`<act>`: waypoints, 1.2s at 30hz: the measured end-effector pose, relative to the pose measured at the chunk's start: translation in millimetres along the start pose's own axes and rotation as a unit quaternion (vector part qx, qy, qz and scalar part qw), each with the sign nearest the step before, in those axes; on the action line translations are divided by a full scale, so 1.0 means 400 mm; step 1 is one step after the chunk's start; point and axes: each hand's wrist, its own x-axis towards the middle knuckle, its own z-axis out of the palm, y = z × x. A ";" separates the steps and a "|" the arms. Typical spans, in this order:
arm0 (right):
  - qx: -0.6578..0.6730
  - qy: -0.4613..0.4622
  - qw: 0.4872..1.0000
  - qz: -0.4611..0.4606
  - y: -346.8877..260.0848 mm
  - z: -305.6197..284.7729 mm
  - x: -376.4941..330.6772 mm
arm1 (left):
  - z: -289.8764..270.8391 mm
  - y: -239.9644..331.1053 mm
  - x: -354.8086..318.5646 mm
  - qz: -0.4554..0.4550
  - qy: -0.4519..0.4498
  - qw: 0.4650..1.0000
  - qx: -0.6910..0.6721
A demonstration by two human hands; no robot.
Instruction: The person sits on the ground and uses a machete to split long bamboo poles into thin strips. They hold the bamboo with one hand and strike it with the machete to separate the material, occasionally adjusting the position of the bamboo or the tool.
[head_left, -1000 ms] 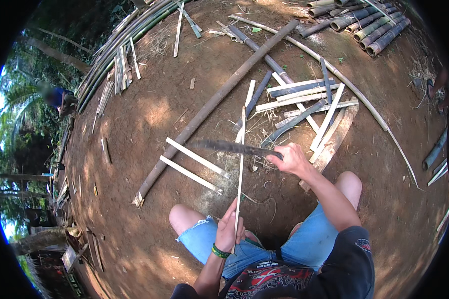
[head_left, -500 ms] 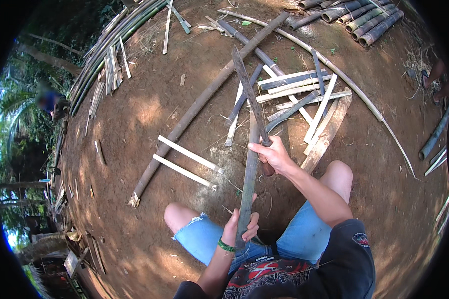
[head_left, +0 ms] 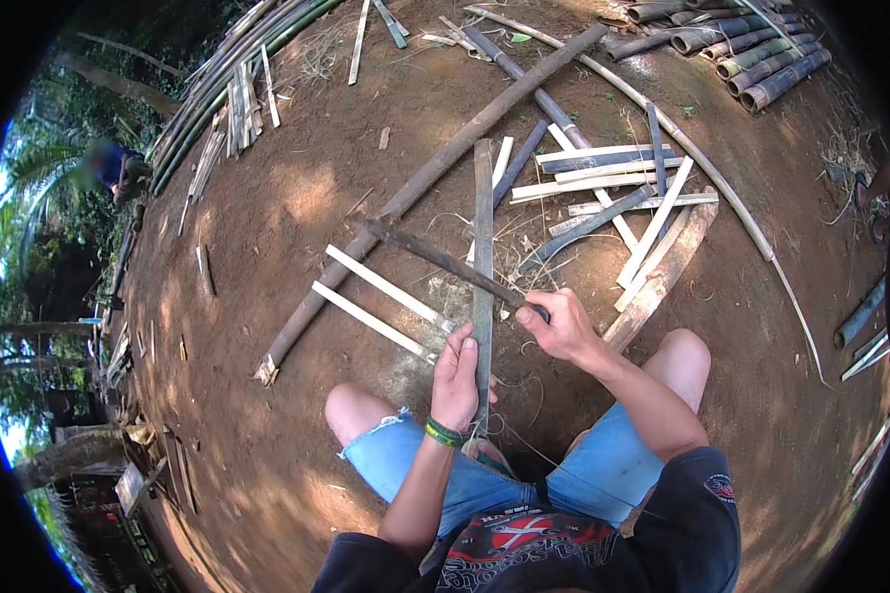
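Lower centre of frame: person sat on bare dirt, knees apart in cut-off denim shorts (head_left: 583,474). Left hand (head_left: 457,378), green wristband, was closed round a long bamboo strip (head_left: 483,247), w/ the strip standing up from betw. the knees twd upper centre. Right hand (head_left: 562,324), just right of the strip, was clenched on the handle of a long dark blade (head_left: 435,259). Vs half a sec before, the blade had swung from pointing up-frame along the strip to lying across it, tip out at centre left, so prob. a fresh cut being set up. Just left: two pale split slats (head_left: 381,301). Beyond: a long bamboo pole (head_left: 435,178) running diagonally, more splits at upper right, whole culms (head_left: 752,59) stacked top right.
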 end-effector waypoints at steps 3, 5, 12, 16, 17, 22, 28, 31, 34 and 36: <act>-0.050 -0.050 0.996 -0.049 -0.051 0.031 -0.024 | 0.015 0.013 0.025 0.030 0.008 0.999 0.014; -0.066 -0.054 0.994 -0.063 -0.070 0.024 -0.027 | 0.010 -0.005 0.026 0.040 0.009 0.998 0.054; -0.038 -0.075 0.993 -0.078 -0.058 0.046 -0.059 | -0.035 0.004 0.054 0.112 0.117 0.979 0.125; -0.057 -0.106 0.989 -0.084 -0.061 0.051 -0.061 | -0.025 0.009 0.039 0.146 0.097 0.973 0.153; -0.057 -0.109 0.988 -0.089 -0.058 0.052 -0.062 | -0.027 0.010 0.036 0.155 0.090 0.971 0.157; -0.074 -0.078 0.983 -0.147 -0.049 0.051 -0.071 | -0.027 0.020 0.010 0.157 0.046 0.969 0.182; -0.100 -0.045 0.980 -0.164 -0.033 0.045 -0.069 | -0.013 0.001 -0.004 0.162 0.079 0.968 0.177; -0.109 -0.020 0.977 -0.183 -0.017 0.033 -0.056 | -0.020 0.005 -0.022 0.163 0.050 0.976 0.138; -0.110 0.058 0.991 -0.050 0.040 -0.042 0.008 | -0.012 -0.004 -0.081 0.063 -0.022 0.998 0.009; -0.091 0.086 0.992 0.025 0.024 -0.074 0.032 | 0.032 -0.011 -0.094 0.126 0.005 0.990 0.060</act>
